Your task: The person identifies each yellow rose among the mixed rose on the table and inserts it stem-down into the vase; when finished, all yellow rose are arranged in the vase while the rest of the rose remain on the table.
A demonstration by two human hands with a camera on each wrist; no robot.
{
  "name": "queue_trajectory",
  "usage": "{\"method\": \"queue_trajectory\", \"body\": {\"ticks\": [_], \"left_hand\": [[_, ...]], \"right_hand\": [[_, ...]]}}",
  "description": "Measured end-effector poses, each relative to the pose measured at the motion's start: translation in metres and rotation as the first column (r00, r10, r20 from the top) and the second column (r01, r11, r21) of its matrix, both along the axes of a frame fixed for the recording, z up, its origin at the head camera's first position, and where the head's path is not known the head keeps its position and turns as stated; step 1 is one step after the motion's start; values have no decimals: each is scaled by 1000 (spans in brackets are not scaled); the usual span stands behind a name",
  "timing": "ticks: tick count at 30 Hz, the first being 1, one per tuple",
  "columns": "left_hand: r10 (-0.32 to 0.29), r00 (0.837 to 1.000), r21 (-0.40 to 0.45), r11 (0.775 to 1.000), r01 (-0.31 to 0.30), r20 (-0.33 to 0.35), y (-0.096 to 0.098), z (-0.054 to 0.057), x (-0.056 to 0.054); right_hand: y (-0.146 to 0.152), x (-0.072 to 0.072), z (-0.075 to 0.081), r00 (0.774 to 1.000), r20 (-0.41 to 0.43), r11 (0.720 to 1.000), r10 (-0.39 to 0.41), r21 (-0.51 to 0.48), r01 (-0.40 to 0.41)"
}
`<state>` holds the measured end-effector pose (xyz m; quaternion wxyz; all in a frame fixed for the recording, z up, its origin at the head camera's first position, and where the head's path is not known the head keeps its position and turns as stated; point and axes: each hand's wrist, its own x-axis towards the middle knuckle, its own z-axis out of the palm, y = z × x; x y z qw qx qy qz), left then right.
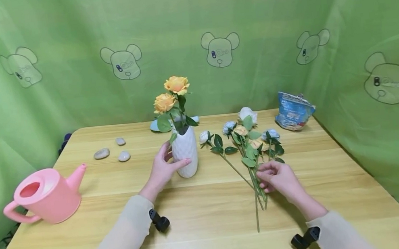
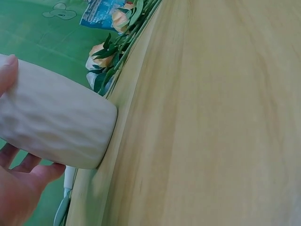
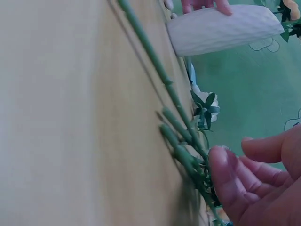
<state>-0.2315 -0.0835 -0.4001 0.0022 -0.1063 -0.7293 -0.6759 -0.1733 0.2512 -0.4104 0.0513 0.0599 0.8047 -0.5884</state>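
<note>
A white textured vase (image 1: 185,154) stands upright on the table, holding two orange-yellow roses (image 1: 172,93) with green leaves. My left hand (image 1: 165,166) grips the vase, thumb across its front and fingers at its far left side; the left wrist view shows the vase (image 2: 56,117) between thumb and fingers. To the right lies a loose bunch of artificial roses (image 1: 254,143), white, pale blue and peach. At their green stems (image 3: 171,96) is my right hand (image 1: 278,179). Its fingers are loosely bent beside the stems, thumb apart from the fingertips, with no stem visibly pinched.
A pink watering can (image 1: 51,197) stands at the left, with three grey stones (image 1: 102,153) behind it. At the back right sits a blue bag (image 1: 294,110). Partly hidden behind the vase lies a pale blue and white object (image 1: 154,126). Green curtains enclose the wooden table (image 1: 202,221).
</note>
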Motion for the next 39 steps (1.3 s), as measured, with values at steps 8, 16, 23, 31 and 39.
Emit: {"method": "queue_trajectory", "body": {"ticks": [8, 16, 23, 31, 39], "left_hand": [[-3, 1000, -18, 1000, 3, 18, -3, 0, 0], [-7, 1000, -30, 1000, 7, 8, -4, -1, -1], [-19, 1000, -31, 999, 19, 3, -3, -2, -1], [-12, 1000, -33, 999, 11, -9, -3, -3, -1], [-20, 1000, -50, 999, 20, 13, -1, -4, -2]], "right_hand": [[-6, -2, -11, 997, 55, 996, -47, 84, 43], [-13, -9, -14, 993, 94, 989, -77, 135, 64], [-9, -10, -14, 990, 112, 995, -86, 62, 79], [-5, -8, -6, 991, 103, 996, -83, -34, 87], [-7, -6, 9, 997, 52, 993, -62, -100, 67]]}}
